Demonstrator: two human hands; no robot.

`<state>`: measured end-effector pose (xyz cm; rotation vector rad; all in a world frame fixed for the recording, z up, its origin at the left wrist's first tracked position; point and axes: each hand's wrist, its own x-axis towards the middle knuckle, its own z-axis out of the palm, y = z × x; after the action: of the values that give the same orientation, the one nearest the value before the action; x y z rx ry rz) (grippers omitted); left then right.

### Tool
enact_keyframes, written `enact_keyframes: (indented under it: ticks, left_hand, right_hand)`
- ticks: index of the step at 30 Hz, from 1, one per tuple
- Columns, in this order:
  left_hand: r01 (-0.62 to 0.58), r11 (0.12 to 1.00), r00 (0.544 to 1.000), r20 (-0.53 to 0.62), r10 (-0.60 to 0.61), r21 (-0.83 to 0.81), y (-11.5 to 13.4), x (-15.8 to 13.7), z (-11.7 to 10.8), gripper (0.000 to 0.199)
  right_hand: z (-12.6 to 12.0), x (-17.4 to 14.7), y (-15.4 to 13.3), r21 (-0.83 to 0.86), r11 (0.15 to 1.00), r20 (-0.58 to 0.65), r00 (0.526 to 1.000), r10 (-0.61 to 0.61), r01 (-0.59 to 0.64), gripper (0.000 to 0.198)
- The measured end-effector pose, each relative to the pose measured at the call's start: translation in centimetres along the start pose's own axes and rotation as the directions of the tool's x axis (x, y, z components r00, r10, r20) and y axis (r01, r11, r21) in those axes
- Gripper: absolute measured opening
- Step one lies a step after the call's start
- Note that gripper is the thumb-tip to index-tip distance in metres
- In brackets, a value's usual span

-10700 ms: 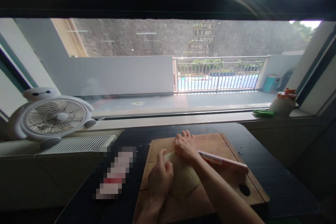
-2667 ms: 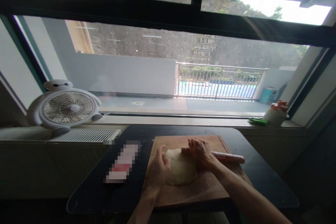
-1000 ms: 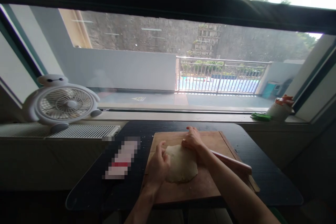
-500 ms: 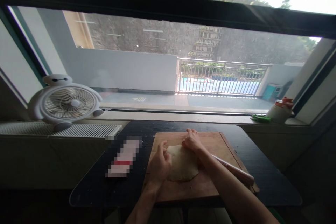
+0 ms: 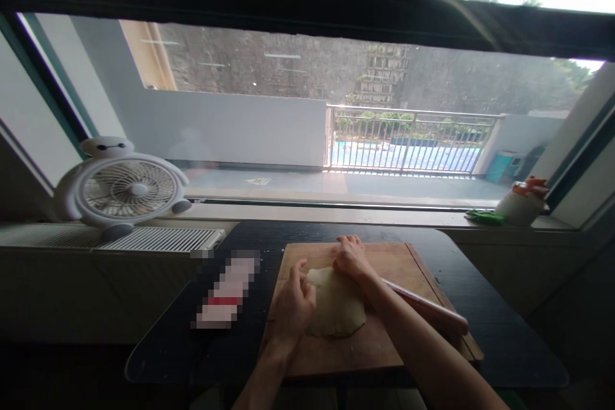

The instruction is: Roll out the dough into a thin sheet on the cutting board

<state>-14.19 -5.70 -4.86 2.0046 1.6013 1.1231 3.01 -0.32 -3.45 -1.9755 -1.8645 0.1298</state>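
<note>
Flat dough [image 5: 336,307], lower centre of the frame, looks soft and easily torn, best supported broadly underneath. The left hand [image 5: 296,298] curves open at its left edge; the right hand's [image 5: 352,257] grip, near its top, cannot be told.

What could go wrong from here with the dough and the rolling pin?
The rolling pin lies at a slant, its near end reaching the cutting board's right edge; a bump from the right forearm might send it onto the table.
The dough has an uneven outline, so pressure between the left hand and right hand could stretch it lopsided.
</note>
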Motion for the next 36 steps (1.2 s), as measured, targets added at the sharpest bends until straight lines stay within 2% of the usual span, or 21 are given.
enact_keyframes:
  ticks: [3, 5, 10, 13, 15, 17, 20, 24, 28, 31, 33, 34, 36]
  left_hand:
    - [-0.012, 1.0, 1.0, -0.002, 0.012, 0.02, 0.0, 0.0, 0.1, 0.045]
    - [-0.012, 1.0, 1.0, -0.009, 0.012, 0.029, 0.0, 0.0, 0.1, 0.046]
    - [-0.006, 1.0, 1.0, -0.008, 0.006, 0.021, 0.0, 0.2, 0.3, 0.046]
    - [0.011, 1.0, 1.0, -0.01, -0.011, 0.006, -0.1, 0.2, 0.3, 0.046]
    - [0.007, 1.0, 1.0, -0.005, -0.007, 0.003, -0.1, 0.3, 0.2, 0.046]
    - [0.005, 1.0, 1.0, -0.005, -0.005, 0.003, 0.0, 0.2, 0.2, 0.046]
    - [0.002, 1.0, 1.0, -0.019, -0.002, -0.027, 0.1, 0.1, 0.2, 0.045]
    - [0.078, 0.994, 0.996, -0.042, -0.081, -0.072, -0.1, 0.9, 0.1, 0.04]
    - [0.162, 0.986, 0.974, 0.154, -0.165, 0.036, 0.3, 4.3, -0.3, 0.037]
    - [0.112, 0.989, 0.939, 0.313, -0.139, 0.102, 1.8, 7.0, -0.3, 0.027]
    - [0.069, 0.99, 0.917, 0.384, -0.111, 0.121, 3.2, 8.2, -0.2, 0.023]
    - [0.05, 0.991, 0.909, 0.405, -0.097, 0.126, 3.9, 8.4, -0.2, 0.022]
    - [0.008, 0.992, 0.917, 0.396, -0.058, 0.127, 5.0, 8.4, -0.4, 0.019]
  right_hand:
    - [0.2, -2.1, -1.0, 0.017, 0.993, -0.046, 0.993, -0.112, 0.113, 0.048]
    - [0.3, -2.6, -1.6, 0.013, 0.99, -0.066, 0.988, -0.142, 0.143, 0.048]
    - [0.1, 0.4, -0.9, -0.043, 0.996, -0.032, 0.996, -0.084, 0.082, 0.045]
    - [-0.2, 1.9, 0.0, -0.08, 0.996, -0.023, 0.999, -0.027, 0.025, 0.059]
    - [-0.2, 1.4, 0.1, -0.063, 0.998, 0.007, 1.0, -0.008, 0.009, 0.066]
    - [0.1, 0.3, -0.4, -0.019, 0.998, 0.016, 0.998, -0.054, 0.054, 0.056]
    - [0.6, -0.9, -1.3, 0.017, 0.99, -0.05, 0.989, -0.14, 0.141, 0.044]
    - [0.1, 0.9, -1.0, -0.011, 0.999, -0.074, 0.996, -0.047, 0.046, 0.043]
    - [-1.7, 2.4, 0.8, 0.004, 0.999, -0.078, 0.996, 0.053, -0.052, 0.051]
    - [-3.3, 1.0, 2.5, -0.036, 0.998, -0.056, 0.997, 0.053, -0.055, 0.042]
    - [-4.2, -0.7, 3.6, -0.07, 0.994, -0.039, 0.996, 0.079, -0.081, 0.027]
    - [-4.6, -1.5, 4.1, -0.072, 0.992, -0.03, 0.994, 0.105, -0.107, 0.019]
    - [-5.3, -2.8, 4.9, -0.058, 0.987, -0.021, 0.988, 0.151, -0.152, 0.021]
